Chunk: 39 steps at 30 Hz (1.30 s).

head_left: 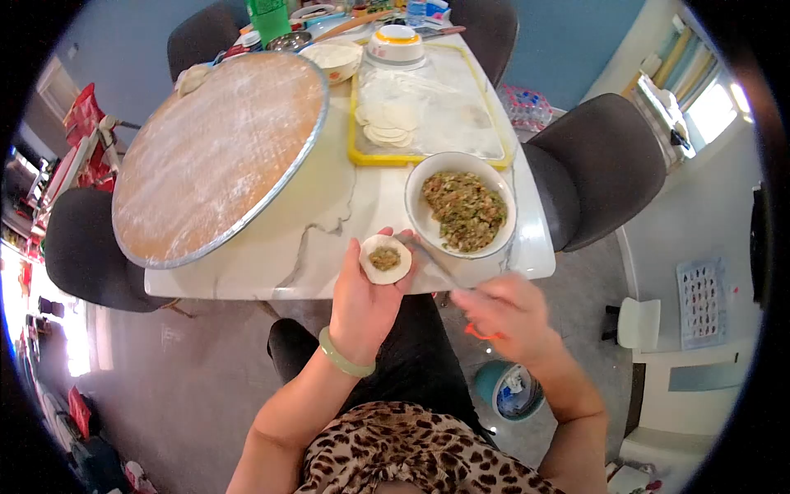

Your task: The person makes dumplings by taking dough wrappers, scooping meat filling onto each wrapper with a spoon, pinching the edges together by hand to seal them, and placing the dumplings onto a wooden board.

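Observation:
My left hand [364, 305] is palm up at the table's front edge and holds a round dumpling wrapper [398, 272], with a small mound of filling [383, 258] in its middle. In my right hand [506, 309], blurred by motion, is a long, thin grey metal utensil [436, 262]. Its far end is beside the wrapper and the left fingertips; whether it is a spoon or a spreader I cannot tell. Behind the hands, to the right, a white bowl [418, 216] holds chopped filling [465, 210].
A yellow-rimmed tray [355, 123] carries stacked wrappers [387, 123] and a white-and-yellow device [395, 45]. At left lies a large flour-dusted round board [222, 156] overhanging the table [247, 284]. Dark chairs [601, 169] surround it. A bin [485, 383] is on the floor.

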Available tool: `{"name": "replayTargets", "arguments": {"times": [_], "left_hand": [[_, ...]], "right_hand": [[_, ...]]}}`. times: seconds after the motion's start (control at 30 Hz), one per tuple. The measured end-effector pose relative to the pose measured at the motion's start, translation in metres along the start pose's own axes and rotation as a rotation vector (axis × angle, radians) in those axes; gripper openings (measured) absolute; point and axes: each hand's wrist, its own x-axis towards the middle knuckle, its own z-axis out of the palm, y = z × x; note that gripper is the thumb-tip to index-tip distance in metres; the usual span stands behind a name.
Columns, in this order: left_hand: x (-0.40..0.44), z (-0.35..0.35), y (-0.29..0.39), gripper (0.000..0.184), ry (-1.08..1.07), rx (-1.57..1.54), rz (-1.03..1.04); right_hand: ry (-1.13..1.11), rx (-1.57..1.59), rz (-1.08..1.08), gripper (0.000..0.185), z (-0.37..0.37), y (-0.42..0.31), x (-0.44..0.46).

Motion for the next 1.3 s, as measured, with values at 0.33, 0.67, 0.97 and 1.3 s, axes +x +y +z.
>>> {"name": "replayTargets", "arguments": {"times": [0.33, 0.67, 0.97, 1.3], "left_hand": [[-0.002, 0.004, -0.007, 0.045, 0.057, 0.091, -0.026], [-0.005, 0.002, -0.005, 0.046, 0.014, 0.098, -0.036], [-0.009, 0.007, -0.011, 0.045, 0.045, -0.02, -0.075], [-0.01, 0.008, -0.023, 0.044, 0.002, 0.017, -0.106]], "right_hand": [[-0.114, 0.043, 0.291, 0.014, -0.038, 0.037, 0.037], [-0.201, 0.317, 0.45, 0.014, -0.037, 0.035, 0.035], [0.15, 0.785, 0.942, 0.025, -0.034, 0.041, 0.009], [0.303, 1.148, 0.927, 0.027, -0.027, 0.019, 0.003]]}}
